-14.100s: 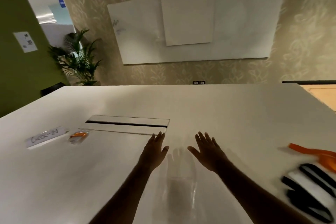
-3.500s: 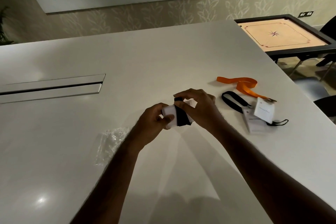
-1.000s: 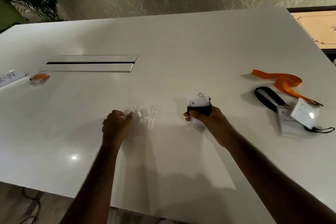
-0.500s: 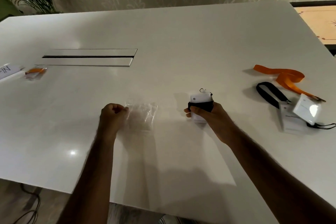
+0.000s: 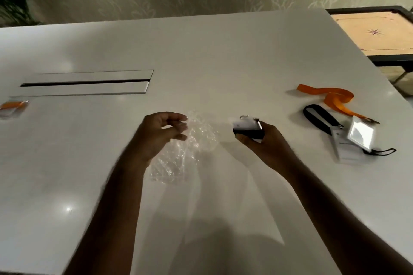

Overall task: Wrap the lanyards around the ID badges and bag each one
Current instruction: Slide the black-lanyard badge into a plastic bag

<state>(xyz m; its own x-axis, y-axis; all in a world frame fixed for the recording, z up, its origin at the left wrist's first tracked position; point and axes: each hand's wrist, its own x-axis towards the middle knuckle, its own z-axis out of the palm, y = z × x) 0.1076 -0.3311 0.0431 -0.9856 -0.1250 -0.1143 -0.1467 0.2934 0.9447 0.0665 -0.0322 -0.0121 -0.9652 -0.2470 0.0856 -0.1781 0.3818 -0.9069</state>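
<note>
My right hand grips a white ID badge with a black lanyard wound around it, held just above the white table. My left hand pinches the top edge of a clear plastic bag, which hangs crumpled off the table surface. The bag is about a hand's width left of the badge. To the right lie an orange lanyard and a black lanyard, each clipped to a white badge.
A bagged orange-lanyard badge lies at the far left edge. A long cable slot is set into the table behind my left hand. A carrom board stands off the table's right side.
My left hand has lifted the clear bag off the table and its fingers have opened out from a fist into a pinch. My right hand still holds the wrapped badge, slightly raised.
</note>
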